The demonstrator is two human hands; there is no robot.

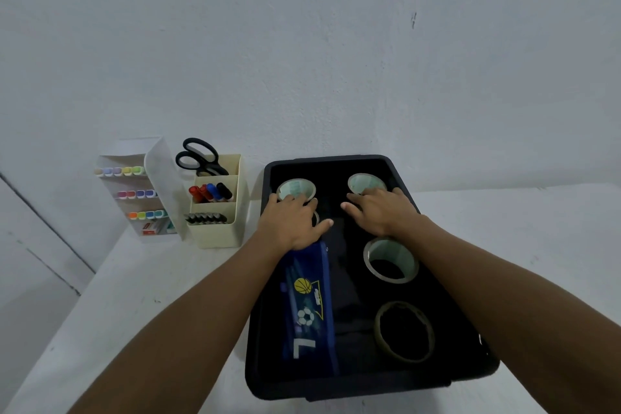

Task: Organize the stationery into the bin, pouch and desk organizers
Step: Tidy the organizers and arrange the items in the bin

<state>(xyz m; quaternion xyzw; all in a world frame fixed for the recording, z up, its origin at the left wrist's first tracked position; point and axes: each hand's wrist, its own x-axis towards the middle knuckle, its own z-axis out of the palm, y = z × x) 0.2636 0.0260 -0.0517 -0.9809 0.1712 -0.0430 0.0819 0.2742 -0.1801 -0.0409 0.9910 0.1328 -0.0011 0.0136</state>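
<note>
The only mark that reads plainly is a big white "L", seen turned around from here, on the blue pouch (pixel 311 306) lying in the black bin (pixel 437 380). The pouch also carries a basketball picture and a soccer ball picture, plus a small white patch of print near them that is too blurred to make out. A small red-and-white box (pixel 150 228) in the clear organizer (pixel 134 191) bears print, but it is unreadable.

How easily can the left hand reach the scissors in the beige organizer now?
Probably yes. The left hand rests on a tape roll in the black bin, and the scissors stand handles-up in the beige organizer just beside it, nothing between.
</note>
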